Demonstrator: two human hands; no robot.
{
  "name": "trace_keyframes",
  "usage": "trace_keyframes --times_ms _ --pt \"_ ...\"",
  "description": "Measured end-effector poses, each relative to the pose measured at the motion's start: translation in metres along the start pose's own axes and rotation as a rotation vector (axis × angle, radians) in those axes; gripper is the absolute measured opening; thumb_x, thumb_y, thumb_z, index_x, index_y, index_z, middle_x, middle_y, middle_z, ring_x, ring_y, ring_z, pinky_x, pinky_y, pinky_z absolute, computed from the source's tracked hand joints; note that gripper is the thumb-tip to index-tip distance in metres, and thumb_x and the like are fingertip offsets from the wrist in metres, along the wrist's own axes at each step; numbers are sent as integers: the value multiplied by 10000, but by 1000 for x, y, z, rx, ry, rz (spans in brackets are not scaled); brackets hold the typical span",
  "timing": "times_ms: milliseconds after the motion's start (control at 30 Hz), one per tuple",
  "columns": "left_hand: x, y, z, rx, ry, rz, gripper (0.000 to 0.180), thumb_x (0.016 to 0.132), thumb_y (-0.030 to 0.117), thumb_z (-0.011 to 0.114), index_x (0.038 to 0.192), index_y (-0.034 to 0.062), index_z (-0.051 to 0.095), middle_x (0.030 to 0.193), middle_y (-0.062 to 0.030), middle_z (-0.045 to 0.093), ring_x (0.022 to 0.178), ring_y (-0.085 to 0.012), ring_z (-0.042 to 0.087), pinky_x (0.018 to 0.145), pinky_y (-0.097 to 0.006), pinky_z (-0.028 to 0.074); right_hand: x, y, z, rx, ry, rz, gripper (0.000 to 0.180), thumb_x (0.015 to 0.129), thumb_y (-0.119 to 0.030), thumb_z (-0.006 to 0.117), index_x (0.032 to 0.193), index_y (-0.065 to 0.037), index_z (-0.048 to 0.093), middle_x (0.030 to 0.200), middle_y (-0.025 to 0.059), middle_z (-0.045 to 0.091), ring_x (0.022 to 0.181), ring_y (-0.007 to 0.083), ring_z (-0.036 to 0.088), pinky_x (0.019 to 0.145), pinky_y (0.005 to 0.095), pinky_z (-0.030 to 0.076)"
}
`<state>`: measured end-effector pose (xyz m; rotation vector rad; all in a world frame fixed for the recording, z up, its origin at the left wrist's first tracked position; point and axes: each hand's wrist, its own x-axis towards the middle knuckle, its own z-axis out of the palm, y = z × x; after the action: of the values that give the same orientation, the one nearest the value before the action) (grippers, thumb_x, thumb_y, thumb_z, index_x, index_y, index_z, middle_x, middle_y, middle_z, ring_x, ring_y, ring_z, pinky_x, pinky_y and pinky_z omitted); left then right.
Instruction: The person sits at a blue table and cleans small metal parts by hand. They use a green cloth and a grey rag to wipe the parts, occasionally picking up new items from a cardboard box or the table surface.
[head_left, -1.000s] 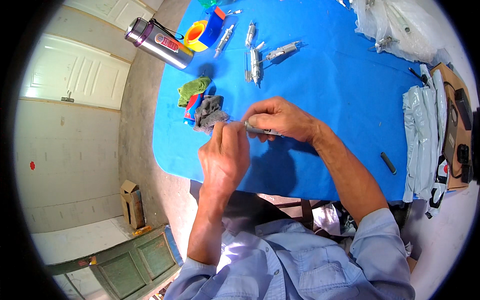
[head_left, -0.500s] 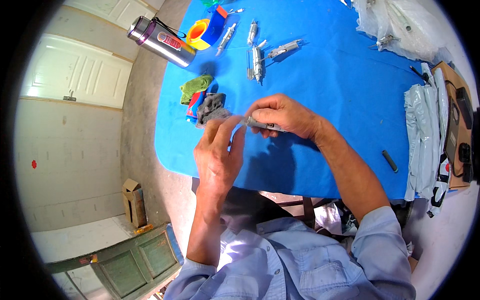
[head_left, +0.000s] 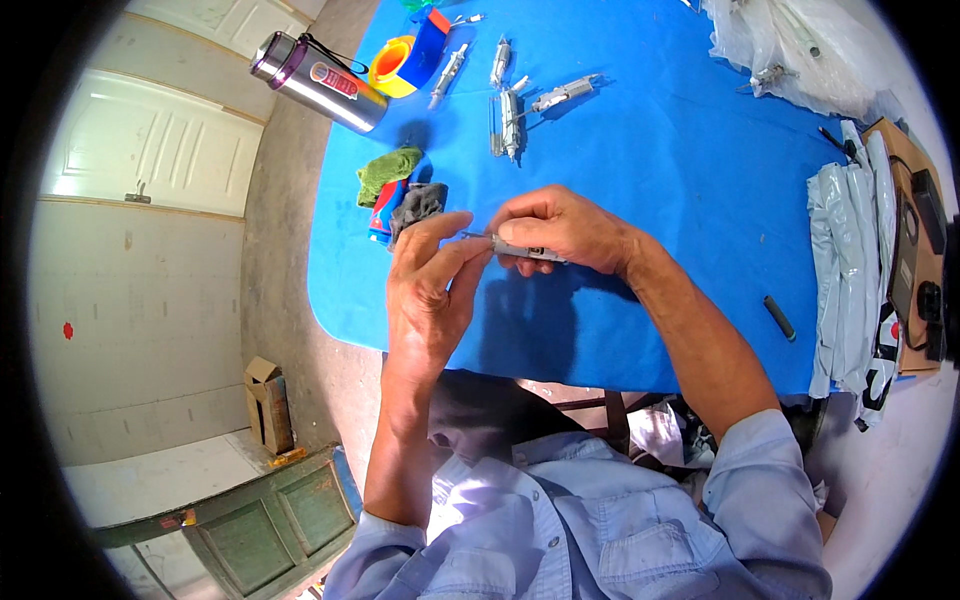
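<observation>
Both hands meet just above the near part of the blue bench [head_left: 660, 180], working on one small grey metal fitting [head_left: 528, 248], a slim lock-like part with a thin pin sticking out toward the person's left. The right hand [head_left: 565, 228] is closed over the body of the fitting, thumb underneath and fingers curled on top. The left hand [head_left: 430, 290] pinches at the pin end with thumb and forefinger, so its grip is closed on the same piece.

Judging by what lies farther back, the work looks partway through: several similar metal fittings [head_left: 510, 110] sit loose in a small group near the far side of the bench, and whether those are finished or waiting cannot be told. The one in hand seems to be in mid-assembly or adjustment, not yet set down.

Just left of the hands lie a grey rag [head_left: 418, 205] and a green cloth [head_left: 388, 170]. A steel flask [head_left: 320, 82] lies on its side at the far left corner, beside an orange-and-blue tape dispenser [head_left: 405, 55]. Grey plastic bags [head_left: 850, 250] are stacked along the right edge
</observation>
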<state>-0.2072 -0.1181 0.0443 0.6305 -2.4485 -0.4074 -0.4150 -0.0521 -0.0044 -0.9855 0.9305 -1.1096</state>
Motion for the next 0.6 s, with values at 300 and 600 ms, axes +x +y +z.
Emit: trace_keyframes --times_ms 300,600 --pt "1 4 7 102 8 90 128 877 -40 751 977 14 692 1125 -122 730 1037 -314 706 917 -406 554 1 1 1 -83 3 -5 292 1064 -263 593 1111 -16 743 917 41 724 768 87 657 639 245 527" --pt "-4 -1 15 137 45 122 138 862 -68 727 962 9 671 1093 -137 727 960 -323 733 831 -402 595 4 4 1 -185 1 -25 309 1063 -263 593 953 -23 752 821 26 705 691 76 628 616 242 518"
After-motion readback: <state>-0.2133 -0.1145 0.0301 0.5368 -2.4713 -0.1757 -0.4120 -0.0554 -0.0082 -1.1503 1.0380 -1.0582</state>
